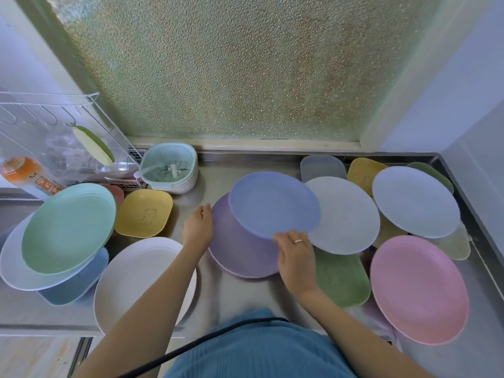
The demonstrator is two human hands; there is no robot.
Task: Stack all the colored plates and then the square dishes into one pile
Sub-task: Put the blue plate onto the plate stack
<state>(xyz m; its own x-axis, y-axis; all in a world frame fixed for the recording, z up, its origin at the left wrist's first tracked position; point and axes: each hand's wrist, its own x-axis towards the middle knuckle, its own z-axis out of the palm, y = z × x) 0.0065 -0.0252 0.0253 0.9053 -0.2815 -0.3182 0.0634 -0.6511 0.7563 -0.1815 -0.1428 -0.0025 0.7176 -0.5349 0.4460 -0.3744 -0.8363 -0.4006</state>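
Note:
My right hand pinches the near rim of a blue round plate, held tilted above a purple plate at the counter's middle. My left hand rests against the purple plate's left edge with its fingers curled at the rim. To the right lie a pale grey plate, a light blue plate and a pink plate. A green square dish lies under them. On the left sit a mint green plate, a white plate and a yellow square dish.
A mint strainer basket and a wire dish rack stand at the back left. More square dishes, grey and yellow, lie at the back right against the steel counter's raised edge. A frosted window rises behind.

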